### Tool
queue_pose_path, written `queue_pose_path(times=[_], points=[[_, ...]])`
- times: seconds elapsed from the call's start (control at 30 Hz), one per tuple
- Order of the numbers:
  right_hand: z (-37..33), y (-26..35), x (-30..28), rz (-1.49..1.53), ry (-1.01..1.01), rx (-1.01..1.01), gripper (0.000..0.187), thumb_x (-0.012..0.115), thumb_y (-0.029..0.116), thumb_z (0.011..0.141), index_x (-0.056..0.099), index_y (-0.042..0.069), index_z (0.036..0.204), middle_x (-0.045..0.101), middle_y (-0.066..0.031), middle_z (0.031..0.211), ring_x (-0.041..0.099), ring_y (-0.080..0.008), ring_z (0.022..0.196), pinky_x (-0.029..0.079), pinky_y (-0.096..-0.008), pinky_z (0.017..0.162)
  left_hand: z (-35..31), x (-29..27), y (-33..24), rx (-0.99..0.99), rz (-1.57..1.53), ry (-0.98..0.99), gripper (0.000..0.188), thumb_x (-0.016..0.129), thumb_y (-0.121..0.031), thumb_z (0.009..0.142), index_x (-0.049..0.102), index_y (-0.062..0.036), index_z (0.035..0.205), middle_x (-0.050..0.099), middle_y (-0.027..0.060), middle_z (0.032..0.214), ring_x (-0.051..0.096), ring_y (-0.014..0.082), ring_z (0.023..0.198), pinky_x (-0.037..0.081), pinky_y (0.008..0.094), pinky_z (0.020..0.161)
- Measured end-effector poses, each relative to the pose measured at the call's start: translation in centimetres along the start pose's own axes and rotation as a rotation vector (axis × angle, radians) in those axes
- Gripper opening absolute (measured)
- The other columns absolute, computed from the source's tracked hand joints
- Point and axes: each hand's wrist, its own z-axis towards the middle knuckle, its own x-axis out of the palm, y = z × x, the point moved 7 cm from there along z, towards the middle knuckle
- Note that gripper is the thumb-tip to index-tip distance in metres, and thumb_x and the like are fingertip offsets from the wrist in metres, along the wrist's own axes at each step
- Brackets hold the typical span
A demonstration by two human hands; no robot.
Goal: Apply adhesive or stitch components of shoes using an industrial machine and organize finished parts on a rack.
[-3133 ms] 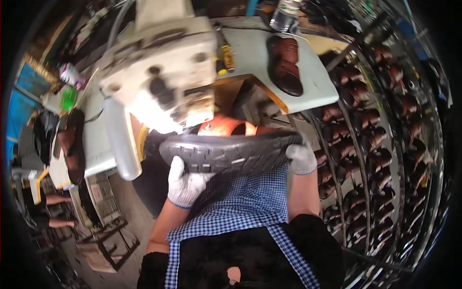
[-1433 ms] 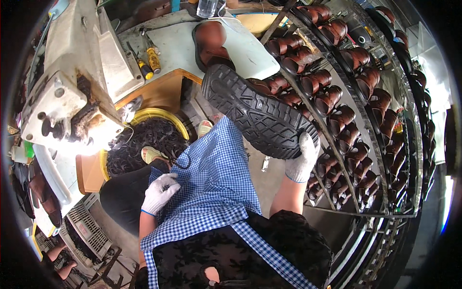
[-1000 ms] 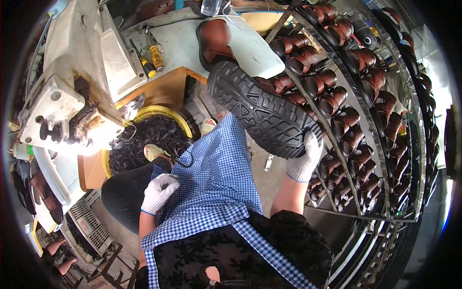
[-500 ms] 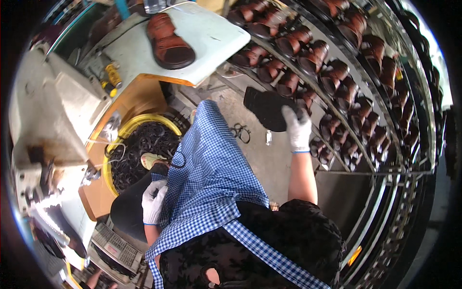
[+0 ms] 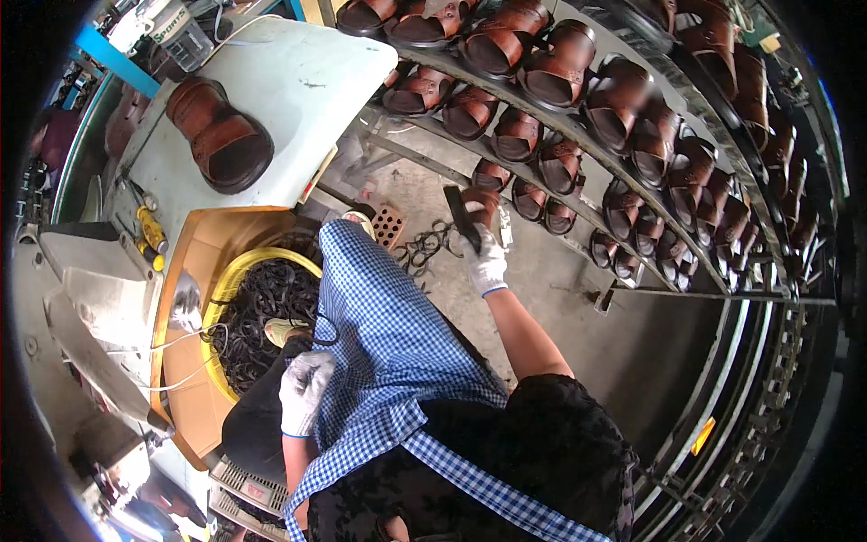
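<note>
At two o'clock, a rack [image 5: 786,299] is lined with brown shoes [image 5: 557,60], seemingly for separation. At one o'clock, a single shoe [image 5: 461,217] is held edgewise, presumably for steadiness, by the right hand [image 5: 487,260], grip closed; whether the curled left hand [image 5: 305,390] is empty cannot be told.

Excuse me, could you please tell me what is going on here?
A person's gloved right hand holds up a brown sandal, with a rack of similar sandals beyond. The gloved left hand is curled beside a blue checked apron. Another brown sandal lies on the pale tabletop, and black strips fill a yellow basket.
</note>
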Motion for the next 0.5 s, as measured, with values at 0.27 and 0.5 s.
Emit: queue_pose_path(times=[0.27,0.5], points=[[10.7,-0.4,12.4,-0.628,0.222,-0.341,0.056,0.065,0.024,0.078,0.051,0.005,0.13,0.057,-0.0198,0.127,0.053,-0.0397,0.115,0.045,-0.0483,0.097,2.5,0.9,1.3,-0.041,0.168,-0.049,0.012,0.066,-0.007,0.083,0.068,0.0003,0.092,0.069,0.0125,0.092,0.066,0.0234,0.088,0.051,0.0318,0.082],[19.3,-5.0,17.1,-1.01,0.315,-0.22,0.049,0.044,0.021,0.09,0.047,0.01,0.137,0.054,-0.0115,0.134,0.049,-0.0303,0.125,0.034,-0.048,0.109,3.0,-0.2,4.9,-0.188,0.223,-0.086,0.014,0.067,-0.008,0.083,0.07,-0.0008,0.095,0.07,0.013,0.096,0.066,0.025,0.094,0.05,0.034,0.088]])
